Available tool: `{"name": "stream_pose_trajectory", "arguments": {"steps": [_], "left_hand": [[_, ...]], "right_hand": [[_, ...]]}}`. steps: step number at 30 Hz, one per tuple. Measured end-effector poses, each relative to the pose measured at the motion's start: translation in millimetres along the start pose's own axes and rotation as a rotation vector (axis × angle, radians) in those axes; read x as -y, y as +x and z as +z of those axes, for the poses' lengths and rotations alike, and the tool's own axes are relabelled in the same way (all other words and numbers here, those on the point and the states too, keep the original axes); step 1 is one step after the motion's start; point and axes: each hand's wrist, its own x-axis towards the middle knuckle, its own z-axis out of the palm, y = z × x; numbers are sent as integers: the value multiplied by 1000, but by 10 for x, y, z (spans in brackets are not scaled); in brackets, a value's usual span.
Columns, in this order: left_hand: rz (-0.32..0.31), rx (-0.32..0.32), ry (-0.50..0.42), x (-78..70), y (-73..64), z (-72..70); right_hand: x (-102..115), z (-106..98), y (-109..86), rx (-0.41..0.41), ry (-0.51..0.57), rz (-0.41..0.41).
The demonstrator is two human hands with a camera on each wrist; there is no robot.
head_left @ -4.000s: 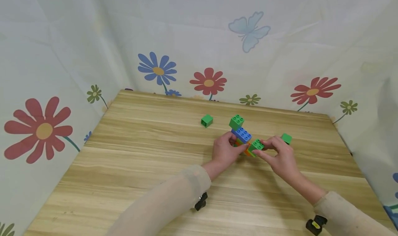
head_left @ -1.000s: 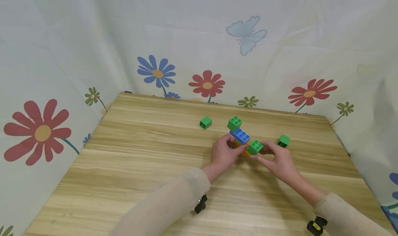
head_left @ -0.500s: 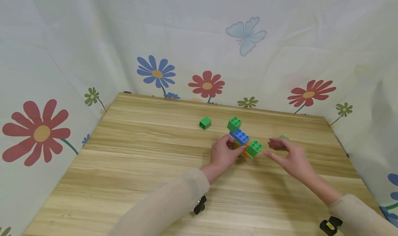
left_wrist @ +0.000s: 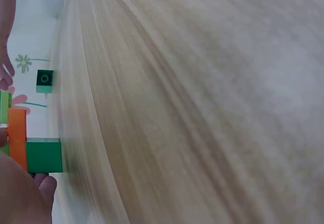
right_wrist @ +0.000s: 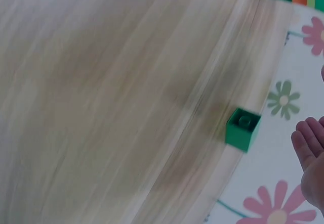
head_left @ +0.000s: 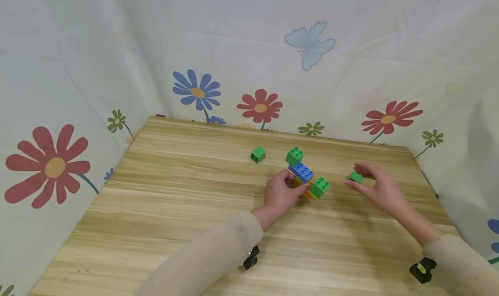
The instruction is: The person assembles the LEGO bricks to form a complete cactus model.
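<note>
My left hand [head_left: 281,193] grips a toy brick build, thumb on the near side. On top sit a blue brick [head_left: 301,172], a green brick [head_left: 294,156] at its far end, and another green brick [head_left: 321,187] to the right. In the left wrist view an orange layer [left_wrist: 17,135] lies above a green base brick [left_wrist: 44,155]; my fingers hide part of the build. My right hand [head_left: 383,193] holds nothing. Its thumb and fingers are spread near a loose green brick [head_left: 355,177], apart from it in the right wrist view.
A second loose green brick [head_left: 257,154] lies on its side behind the build, to the left. Flower-printed white cloth [head_left: 234,36] rises behind the wooden table [head_left: 175,166] and along its sides.
My right hand has let go of the right-hand green brick, which stays on the build, and has moved right to the loose green brick. My left hand keeps its grip, almost unmoved.
</note>
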Motion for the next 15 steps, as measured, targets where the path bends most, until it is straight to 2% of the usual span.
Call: {"name": "stream_pose_trajectory", "arguments": {"steps": [7, 15], "left_hand": [[-4, 7, 7, 12, 10, 6], [-22, 1, 16, 5, -1, 6]], "right_hand": [[-257, -35, 66, 71, -70, 29], [-448, -16, 134, 166, -75, 95]]}}
